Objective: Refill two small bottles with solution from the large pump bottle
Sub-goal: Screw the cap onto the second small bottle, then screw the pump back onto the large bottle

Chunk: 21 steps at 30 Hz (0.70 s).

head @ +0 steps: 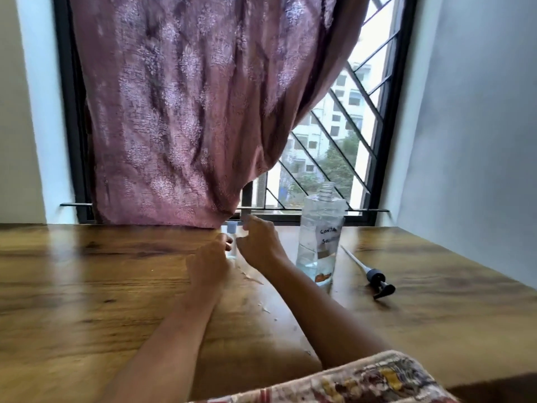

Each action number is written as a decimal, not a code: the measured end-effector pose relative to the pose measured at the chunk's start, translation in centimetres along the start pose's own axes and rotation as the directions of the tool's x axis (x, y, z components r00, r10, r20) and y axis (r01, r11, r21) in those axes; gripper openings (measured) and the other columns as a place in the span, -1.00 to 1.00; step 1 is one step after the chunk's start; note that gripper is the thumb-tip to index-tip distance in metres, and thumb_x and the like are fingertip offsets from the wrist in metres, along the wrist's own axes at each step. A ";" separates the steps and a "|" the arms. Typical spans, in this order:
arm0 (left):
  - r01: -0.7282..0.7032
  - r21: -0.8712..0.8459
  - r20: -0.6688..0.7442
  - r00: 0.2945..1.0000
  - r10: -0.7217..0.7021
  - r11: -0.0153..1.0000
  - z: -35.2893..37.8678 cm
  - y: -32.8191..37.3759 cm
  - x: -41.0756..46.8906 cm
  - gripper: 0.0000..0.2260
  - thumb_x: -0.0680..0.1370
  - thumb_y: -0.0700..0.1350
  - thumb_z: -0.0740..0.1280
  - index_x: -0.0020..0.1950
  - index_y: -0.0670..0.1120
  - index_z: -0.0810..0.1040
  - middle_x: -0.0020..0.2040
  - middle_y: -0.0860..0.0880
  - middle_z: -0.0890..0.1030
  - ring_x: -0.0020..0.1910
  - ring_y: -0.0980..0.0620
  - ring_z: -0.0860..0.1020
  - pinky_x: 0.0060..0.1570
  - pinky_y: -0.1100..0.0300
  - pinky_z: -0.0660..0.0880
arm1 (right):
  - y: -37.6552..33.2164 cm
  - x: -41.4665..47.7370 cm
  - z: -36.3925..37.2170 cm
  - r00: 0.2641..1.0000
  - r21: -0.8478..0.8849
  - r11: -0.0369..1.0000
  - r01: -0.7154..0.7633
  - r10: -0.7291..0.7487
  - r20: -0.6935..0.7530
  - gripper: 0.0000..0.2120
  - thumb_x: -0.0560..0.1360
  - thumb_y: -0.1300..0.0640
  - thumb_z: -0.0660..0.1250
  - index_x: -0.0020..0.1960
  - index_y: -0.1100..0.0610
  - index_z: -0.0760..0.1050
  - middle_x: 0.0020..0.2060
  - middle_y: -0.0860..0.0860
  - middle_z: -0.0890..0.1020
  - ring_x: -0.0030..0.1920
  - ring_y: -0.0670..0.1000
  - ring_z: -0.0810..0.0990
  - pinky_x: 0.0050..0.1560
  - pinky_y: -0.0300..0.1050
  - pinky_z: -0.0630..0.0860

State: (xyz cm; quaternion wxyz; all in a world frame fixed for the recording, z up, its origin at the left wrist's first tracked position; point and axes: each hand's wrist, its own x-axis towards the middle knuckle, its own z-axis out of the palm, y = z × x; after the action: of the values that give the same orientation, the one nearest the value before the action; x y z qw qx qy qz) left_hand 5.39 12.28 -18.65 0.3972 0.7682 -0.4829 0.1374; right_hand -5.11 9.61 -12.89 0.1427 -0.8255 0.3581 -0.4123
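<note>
Both hands meet around one small bottle (231, 241) at the table's far edge: left hand (210, 261) with fingertips at its side, right hand (258, 242) curled beside it; motion blur prevents judging either grip, and no second small bottle is discernible. Wooden table (87, 301) spans the view below a pink curtain (186, 112). Large bottle (318, 237), uncapped, labelled and partly filled, stands upright just right of the hands. Its pump head (374, 276) with dip tube lies flat further right, apart from it.
</note>
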 end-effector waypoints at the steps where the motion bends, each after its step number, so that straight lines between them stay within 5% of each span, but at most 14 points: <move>1: -0.030 -0.005 0.009 1.000 0.030 1.000 -0.2 0.4 -0.3 -0.68 0.45 -0.11 0.32 0.19 0.09 0.47 0.04 0.01 0.66 0.08 -0.11 0.59 0.04 0.01 0.46 | 0.0 -0.8 -1.1 1.000 0.026 0.999 0.019 -0.019 0.009 -0.72 0.42 0.25 0.27 0.11 0.16 0.54 -0.04 0.15 0.65 -0.02 0.14 0.61 -0.08 -0.13 0.49; 9: -0.157 -0.124 0.132 0.976 0.173 0.980 -1.8 4.7 -2.9 -0.77 0.49 -0.04 0.35 0.14 0.05 0.50 0.03 0.12 0.65 0.05 -0.01 0.60 0.15 0.03 0.41 | 5.4 -6.2 -9.7 0.876 -0.081 0.977 0.195 -0.211 -0.433 -0.84 0.45 0.13 0.24 -0.03 0.04 0.56 -0.17 0.01 0.66 -0.29 0.04 0.63 -0.14 -0.06 0.55; 12: -0.171 -0.188 0.140 0.970 0.199 0.967 -1.8 5.9 -3.6 -0.78 0.48 -0.06 0.36 0.12 0.07 0.50 0.04 0.16 0.65 -0.04 0.03 0.61 0.10 0.06 0.44 | 9.6 -6.8 -12.5 0.803 -0.356 0.927 0.116 -0.298 -0.515 -0.82 0.44 0.22 0.24 -0.02 0.07 0.54 -0.11 0.04 0.63 -0.17 0.10 0.62 -0.24 -0.11 0.52; 16: -0.105 -0.323 0.188 0.967 0.172 0.941 -1.8 7.9 -3.8 -0.68 0.46 -0.07 0.39 0.19 0.03 0.46 0.12 0.12 0.61 -0.12 0.01 0.55 -0.08 0.13 0.46 | 15.7 -6.7 -15.1 0.958 -0.440 0.859 -0.263 0.180 -0.221 -0.61 0.40 0.36 0.23 0.11 0.00 0.53 0.16 0.07 0.51 0.15 0.20 0.49 0.07 0.01 0.47; 18: -0.050 -0.380 0.247 0.957 0.153 0.924 -1.1 8.9 -3.9 -0.59 0.44 -0.04 0.43 0.25 0.01 0.41 0.20 0.06 0.56 0.03 -0.07 0.53 0.05 0.03 0.49 | 17.2 -7.0 -15.7 0.941 -0.379 0.866 -0.326 0.337 -0.039 -0.57 0.41 0.39 0.20 0.12 -0.01 0.57 0.17 0.10 0.53 0.16 0.15 0.50 0.09 -0.10 0.44; 21: -0.002 -0.410 0.289 0.948 0.132 0.912 0.3 10.6 -4.0 -0.38 0.38 0.04 0.48 0.35 0.00 0.27 0.32 -0.05 0.46 0.24 -0.14 0.43 0.20 -0.09 0.43 | 17.7 -7.1 -15.6 0.913 -0.116 0.922 -0.370 0.383 0.137 -0.52 0.41 0.49 0.09 0.03 0.09 0.64 -0.06 0.09 0.63 0.00 0.03 0.59 -0.09 -0.33 0.41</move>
State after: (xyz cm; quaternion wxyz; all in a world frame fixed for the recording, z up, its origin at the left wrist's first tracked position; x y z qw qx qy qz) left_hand -5.67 12.29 -16.16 0.4614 0.6641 -0.5837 -0.0739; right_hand -28.54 3.18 -16.74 0.2107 -0.7762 0.5159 -0.2948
